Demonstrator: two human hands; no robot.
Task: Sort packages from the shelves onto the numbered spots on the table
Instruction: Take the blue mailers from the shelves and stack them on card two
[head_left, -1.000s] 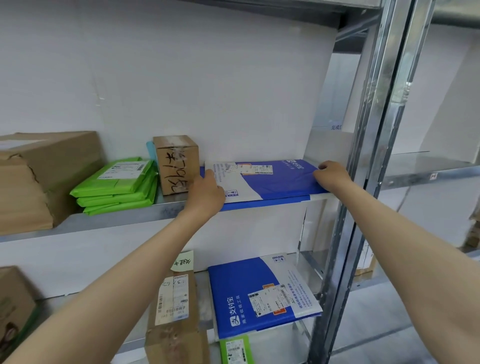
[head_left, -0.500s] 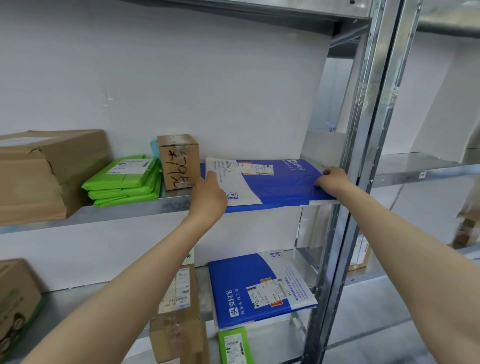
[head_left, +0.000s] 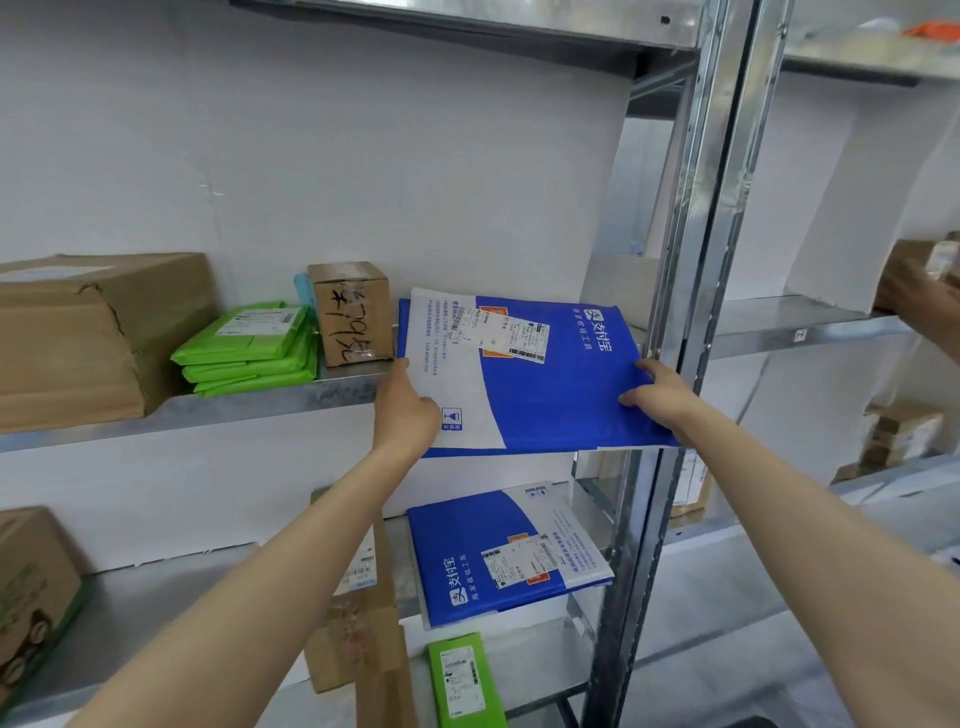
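Head view: left hand (head_left: 406, 415), right hand (head_left: 661, 400) hold package (head_left: 550, 400); label (head_left: 503, 333) illegible.

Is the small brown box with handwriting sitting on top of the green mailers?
No, the small brown box stands on the shelf itself, beside the stack of green mailers, not on it.

White wall (head_left: 363, 156) behind grey metal shelves (head_left: 260, 404), shiny upright post (head_left: 696, 260) alongside
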